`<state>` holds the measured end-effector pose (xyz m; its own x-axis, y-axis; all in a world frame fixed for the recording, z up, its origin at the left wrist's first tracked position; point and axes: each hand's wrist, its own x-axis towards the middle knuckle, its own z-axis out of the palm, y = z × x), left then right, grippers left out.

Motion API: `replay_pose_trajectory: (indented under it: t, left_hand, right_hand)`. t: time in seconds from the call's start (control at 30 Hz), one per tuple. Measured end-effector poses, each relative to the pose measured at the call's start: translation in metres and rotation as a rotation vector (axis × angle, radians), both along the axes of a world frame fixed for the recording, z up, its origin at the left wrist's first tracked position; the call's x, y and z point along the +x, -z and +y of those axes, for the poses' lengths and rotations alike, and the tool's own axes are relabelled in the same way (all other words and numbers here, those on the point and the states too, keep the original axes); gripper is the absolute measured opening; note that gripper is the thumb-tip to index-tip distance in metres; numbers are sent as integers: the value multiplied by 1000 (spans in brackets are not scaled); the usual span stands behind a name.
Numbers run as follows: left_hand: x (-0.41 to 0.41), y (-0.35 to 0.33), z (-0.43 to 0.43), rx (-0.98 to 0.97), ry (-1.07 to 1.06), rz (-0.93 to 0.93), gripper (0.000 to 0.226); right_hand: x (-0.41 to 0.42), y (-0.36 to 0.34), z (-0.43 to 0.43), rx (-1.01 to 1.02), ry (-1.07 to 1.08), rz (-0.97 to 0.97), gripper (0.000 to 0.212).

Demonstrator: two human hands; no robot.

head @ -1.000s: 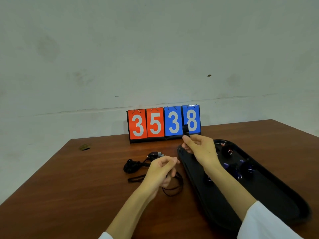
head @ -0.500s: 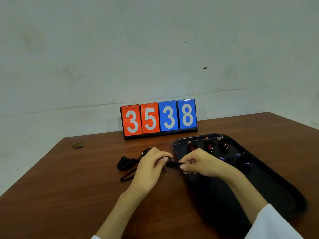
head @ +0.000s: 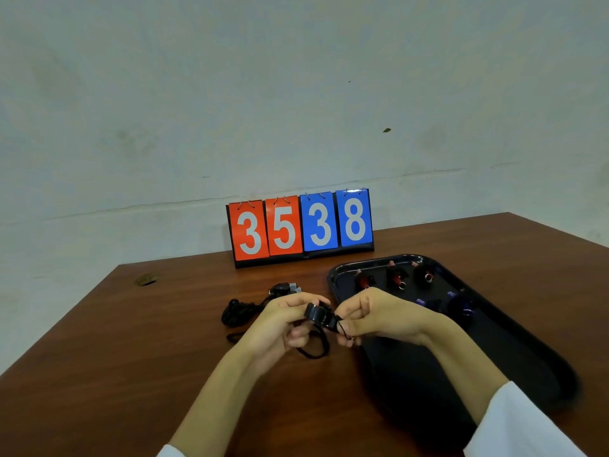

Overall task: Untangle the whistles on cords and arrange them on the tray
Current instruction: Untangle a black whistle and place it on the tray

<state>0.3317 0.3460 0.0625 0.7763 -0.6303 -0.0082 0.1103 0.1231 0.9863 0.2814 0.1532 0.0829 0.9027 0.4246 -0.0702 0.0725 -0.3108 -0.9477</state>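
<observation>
Black whistle higher than before: pinch of left hand, right hand seemingly on cord.

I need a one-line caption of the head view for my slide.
Left hand holds a black whistle while right hand pinches its cord near a black tray holding whistles; scoreboard behind.

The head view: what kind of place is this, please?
Probably a staged recording room, perhaps sports-related: a plain stained wall, a flip scoreboard showing 3538, and whistles on a black tray.
</observation>
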Motion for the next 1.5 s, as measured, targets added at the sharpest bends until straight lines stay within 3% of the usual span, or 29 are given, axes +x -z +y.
replay_pose_trajectory:
  t: [0.17,0.37,0.5,0.6,0.87,1.0,1.3,1.5]
  left_hand:
    - [-4,9,-11,29,-119,-45,16]
    - [-6,12,-15,135,-188,-202,18]
    - [-8,12,-18,245,-197,-317,23]
    - [-9,11,-20,305,-183,-426,24]
    - [-13,5,-17,344,-202,-629,23]
    - [-11,0,-11,346,-282,-705,28]
    - [10,9,0,408,-341,-770,39]
    - [10,2,2,415,-291,-603,41]
  right_hand:
    - [7,8,9,56,170,-72,9]
    - [16,15,12,54,541,-191,9]
    - [20,22,13,-120,777,-332,18]
    - [19,25,14,-291,838,-462,18]
    - [14,25,14,-652,727,-644,24]
    - [14,24,14,-714,523,-643,28]
    - [8,18,15,-375,196,-343,13]
    - [4,9,17,-160,118,-257,12]
